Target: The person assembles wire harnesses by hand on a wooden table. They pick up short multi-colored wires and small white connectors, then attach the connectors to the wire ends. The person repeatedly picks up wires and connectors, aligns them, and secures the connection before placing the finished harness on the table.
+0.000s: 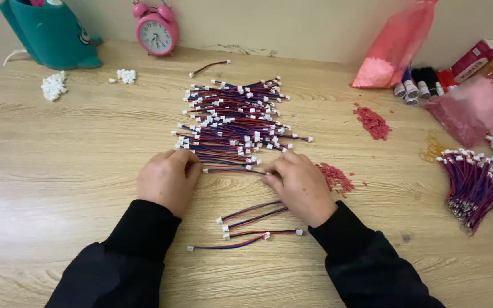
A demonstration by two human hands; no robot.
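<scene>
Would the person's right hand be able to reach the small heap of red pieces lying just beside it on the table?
Probably yes: the right hand rests right next to the heap of red pieces, with only bare table between them and nothing covering the heap.

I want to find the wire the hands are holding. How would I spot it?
Start at the big heap of red-and-blue wires in the middle of the wooden table. At its near edge, the left hand and right hand pinch the ends of one wire. It alone is stretched straight between two hands; the loose wires nearer the person lie untouched.
</scene>
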